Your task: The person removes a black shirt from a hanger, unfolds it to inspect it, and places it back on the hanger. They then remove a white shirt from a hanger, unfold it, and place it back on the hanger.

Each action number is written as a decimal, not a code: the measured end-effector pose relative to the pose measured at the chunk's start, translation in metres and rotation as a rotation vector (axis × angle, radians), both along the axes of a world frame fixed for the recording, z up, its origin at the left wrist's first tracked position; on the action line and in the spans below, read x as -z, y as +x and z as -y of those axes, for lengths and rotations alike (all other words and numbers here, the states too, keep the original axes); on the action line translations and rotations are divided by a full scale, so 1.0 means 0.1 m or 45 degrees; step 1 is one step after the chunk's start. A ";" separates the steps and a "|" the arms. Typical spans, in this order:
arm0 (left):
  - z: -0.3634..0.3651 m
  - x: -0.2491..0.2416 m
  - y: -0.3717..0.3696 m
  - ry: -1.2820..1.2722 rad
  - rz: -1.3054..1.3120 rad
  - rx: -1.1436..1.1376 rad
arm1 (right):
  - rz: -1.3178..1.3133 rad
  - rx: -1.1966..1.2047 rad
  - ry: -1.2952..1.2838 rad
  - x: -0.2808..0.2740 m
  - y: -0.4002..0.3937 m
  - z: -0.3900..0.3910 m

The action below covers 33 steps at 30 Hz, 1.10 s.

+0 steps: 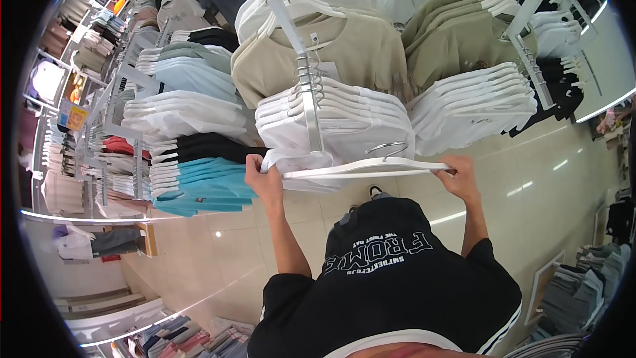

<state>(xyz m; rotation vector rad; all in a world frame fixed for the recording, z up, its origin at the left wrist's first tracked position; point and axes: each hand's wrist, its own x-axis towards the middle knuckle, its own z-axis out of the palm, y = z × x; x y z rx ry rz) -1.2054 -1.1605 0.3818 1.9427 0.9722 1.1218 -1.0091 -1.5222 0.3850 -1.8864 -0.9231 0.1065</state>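
A white clothes hanger (371,171) with a metal hook lies level across in front of me, between my two hands. My right hand (460,176) is closed around its right end. At the other end my left hand (265,180) is closed on the edge of a white T-shirt (296,158), whose fabric bunches beside the hanger's left tip. Whether the left fingers also grip the hanger is hard to tell. Just beyond hangs a row of white T-shirts (377,134) on hangers, in front of a beige T-shirt (354,43).
A metal rail (291,33) reaches toward me above the shirts. More white shirts (474,109) hang at the right, with olive shirts (457,26) behind. Turquoise shirts (199,182) and black shirts (205,148) hang at the left. Folded clothes (583,292) are stacked at the lower right.
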 end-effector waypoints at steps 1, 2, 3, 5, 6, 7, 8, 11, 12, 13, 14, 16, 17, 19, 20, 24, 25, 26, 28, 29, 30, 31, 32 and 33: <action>-0.01 0.00 0.00 -0.011 0.005 0.018 | 0.001 0.013 0.008 -0.01 0.02 0.02; -0.01 0.01 -0.02 -0.024 0.007 0.035 | -0.001 0.025 0.016 -0.01 0.03 0.03; 0.00 0.00 0.00 -0.021 0.030 0.065 | -0.001 0.025 0.001 -0.02 0.04 0.04; 0.05 0.02 0.06 -0.023 0.065 0.113 | -0.013 0.010 -0.034 -0.02 0.06 0.05; 0.07 0.00 0.08 -0.025 0.082 0.095 | 0.004 0.022 -0.062 0.00 0.07 0.06; 0.09 -0.04 0.12 -0.027 0.097 0.076 | 0.020 0.031 -0.091 0.02 0.10 0.07; 0.10 -0.07 0.13 -0.028 0.112 0.056 | 0.036 0.038 -0.121 0.03 0.10 0.07; 0.16 -0.22 0.14 -0.027 0.097 0.078 | -0.043 0.060 -0.041 0.03 0.08 0.04; 0.19 -0.30 0.15 -0.027 0.085 0.091 | -0.066 0.063 -0.026 0.04 0.09 0.03; 0.20 -0.35 0.14 -0.022 0.027 0.128 | -0.037 0.041 -0.025 0.03 0.09 0.01; 0.25 -0.41 0.12 0.006 -0.013 0.172 | -0.010 0.020 -0.026 0.02 0.08 -0.01; 0.38 -0.54 0.14 0.061 -0.086 0.269 | 0.051 -0.025 -0.023 0.03 0.05 -0.04; 0.46 -0.58 0.15 0.094 -0.073 0.329 | 0.084 -0.048 -0.017 0.03 0.04 -0.07; 0.67 -0.64 0.18 0.165 -0.061 0.369 | 0.075 -0.094 -0.006 0.05 -0.03 -0.15; 0.74 -0.65 0.20 0.202 -0.050 0.391 | 0.035 -0.117 -0.002 0.07 -0.08 -0.21; 0.84 -0.65 0.18 0.035 0.090 0.332 | -0.045 -0.232 0.006 0.21 -0.30 -0.42; 0.86 -0.65 0.16 0.028 0.072 0.354 | -0.035 -0.234 0.003 0.22 -0.36 -0.46; 0.88 -0.64 0.14 0.023 0.055 0.373 | -0.024 -0.239 0.002 0.23 -0.42 -0.51; 0.89 -0.61 0.09 0.052 0.038 0.412 | -0.016 -0.238 -0.015 0.26 -0.47 -0.54; 0.88 -0.58 0.06 0.088 0.039 0.435 | -0.019 -0.229 -0.029 0.28 -0.49 -0.55; 0.87 -0.54 0.03 0.125 0.040 0.460 | -0.022 -0.219 -0.043 0.29 -0.50 -0.55; 0.85 -0.51 -0.01 0.127 0.026 0.452 | -0.033 -0.223 -0.029 0.29 -0.50 -0.56; 0.82 -0.47 -0.07 0.129 0.012 0.445 | -0.044 -0.227 -0.015 0.28 -0.51 -0.56; 0.81 -0.44 -0.11 0.131 -0.001 0.438 | -0.054 -0.229 -0.002 0.27 -0.51 -0.57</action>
